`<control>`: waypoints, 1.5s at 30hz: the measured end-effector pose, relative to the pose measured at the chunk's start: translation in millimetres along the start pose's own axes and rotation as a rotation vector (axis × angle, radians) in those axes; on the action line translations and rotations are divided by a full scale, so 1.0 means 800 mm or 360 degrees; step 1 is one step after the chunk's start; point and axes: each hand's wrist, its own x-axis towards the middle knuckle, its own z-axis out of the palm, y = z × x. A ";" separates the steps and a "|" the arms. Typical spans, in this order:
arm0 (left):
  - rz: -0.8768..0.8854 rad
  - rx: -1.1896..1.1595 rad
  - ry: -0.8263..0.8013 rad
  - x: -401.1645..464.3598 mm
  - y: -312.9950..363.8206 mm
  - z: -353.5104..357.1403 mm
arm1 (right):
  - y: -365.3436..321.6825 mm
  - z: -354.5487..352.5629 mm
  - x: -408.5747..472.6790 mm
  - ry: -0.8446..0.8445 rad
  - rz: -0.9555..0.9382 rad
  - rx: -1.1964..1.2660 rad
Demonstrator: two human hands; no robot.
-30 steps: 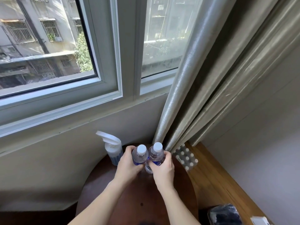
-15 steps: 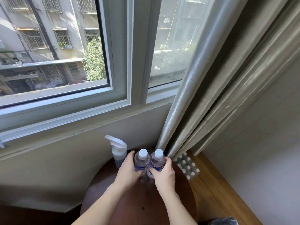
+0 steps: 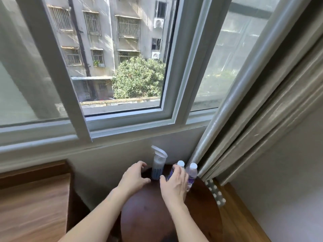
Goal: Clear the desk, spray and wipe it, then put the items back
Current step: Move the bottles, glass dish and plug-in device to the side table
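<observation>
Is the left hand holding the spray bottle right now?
No. The left hand hovers with its fingers spread beside the spray bottle, with a visible gap between them.

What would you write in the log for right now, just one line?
left hand: open, by spray bottle | right hand: open, at two water bottles | all standing on round table

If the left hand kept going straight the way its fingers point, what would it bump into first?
Most likely the spray bottle: the left hand reaches toward it with open fingers. One view leaves depth unclear, so it may instead pass just beside it.
</observation>
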 end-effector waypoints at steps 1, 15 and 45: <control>0.0001 0.0002 0.0030 -0.013 -0.008 -0.018 | -0.015 0.000 -0.014 -0.0073 -0.0028 0.0010; -0.0166 0.0025 0.0465 -0.272 -0.240 -0.302 | -0.316 0.095 -0.284 -0.0670 -0.0713 0.0188; -0.0936 -0.0194 0.1144 -0.546 -0.632 -0.572 | -0.669 0.370 -0.594 -0.1375 -0.1343 0.0245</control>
